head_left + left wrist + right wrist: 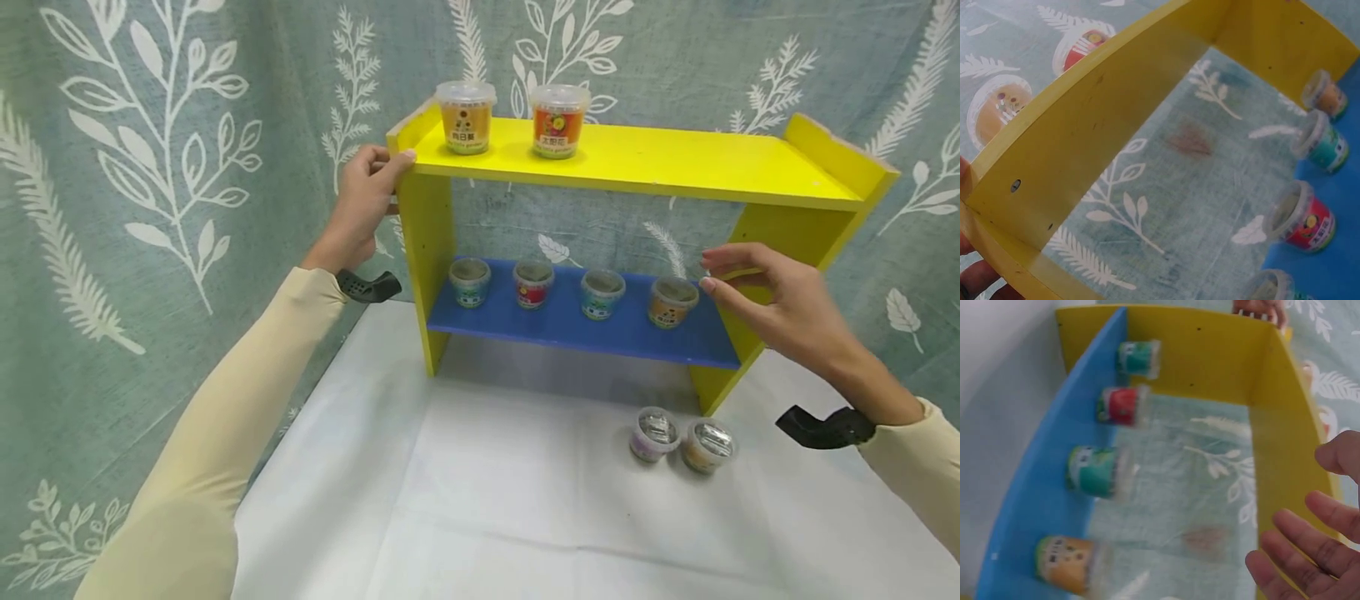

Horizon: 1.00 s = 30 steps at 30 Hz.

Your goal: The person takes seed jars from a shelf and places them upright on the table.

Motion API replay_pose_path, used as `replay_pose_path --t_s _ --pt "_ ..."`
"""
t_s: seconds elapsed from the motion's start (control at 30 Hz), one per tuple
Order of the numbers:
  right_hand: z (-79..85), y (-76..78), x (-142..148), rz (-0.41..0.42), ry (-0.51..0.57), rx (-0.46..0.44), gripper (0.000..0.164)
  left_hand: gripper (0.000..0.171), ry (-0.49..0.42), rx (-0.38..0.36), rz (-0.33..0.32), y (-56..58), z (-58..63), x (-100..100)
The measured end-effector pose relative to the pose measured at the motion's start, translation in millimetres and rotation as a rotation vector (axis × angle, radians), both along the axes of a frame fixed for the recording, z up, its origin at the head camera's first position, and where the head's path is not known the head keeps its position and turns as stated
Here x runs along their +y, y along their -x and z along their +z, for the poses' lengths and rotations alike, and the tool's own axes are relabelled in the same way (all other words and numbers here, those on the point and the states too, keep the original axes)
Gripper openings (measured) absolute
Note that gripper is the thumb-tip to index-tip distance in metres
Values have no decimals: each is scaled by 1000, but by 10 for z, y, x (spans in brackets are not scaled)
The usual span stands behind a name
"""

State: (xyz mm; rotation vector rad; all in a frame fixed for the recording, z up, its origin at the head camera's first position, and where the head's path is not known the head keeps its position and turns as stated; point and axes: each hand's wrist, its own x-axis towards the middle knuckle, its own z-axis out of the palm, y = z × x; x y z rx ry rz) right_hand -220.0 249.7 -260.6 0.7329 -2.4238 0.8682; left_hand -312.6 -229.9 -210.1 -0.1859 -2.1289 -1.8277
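Note:
My left hand (363, 196) grips the upper left corner of a yellow shelf (660, 162), thumb on the top board's front edge. My right hand (787, 308) hovers inside the right end, fingers apart and holding nothing. Nearest to it is an orange-labelled cup (672, 302) on the blue lower board (517, 327). Left of that cup stand a teal-labelled cup (602, 293), a red-labelled cup (533, 283) and another teal-labelled cup (470, 282). On the top board are a yellow-orange cup (466, 117) and an orange-red cup (558, 121), both with clear lids.
Two small lidded cups, one with a purple label (654, 435) and one with an orange label (708, 446), stand on the white cloth (510, 500) before the shelf's right foot. Behind hangs a green leaf-patterned curtain (285, 108). The shelf's right side panel (795, 229) rises beside my right hand.

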Motion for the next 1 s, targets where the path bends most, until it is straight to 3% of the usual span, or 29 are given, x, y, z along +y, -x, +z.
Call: replay_pose_path --t_s 0.63,1.0 --pt "611 246 -470 10 92 -25 39 39 -10 3 -20 5 -5 -5" --pt "849 386 -719 50 174 -72 41 39 7 12 -23 -13 -9 -26"
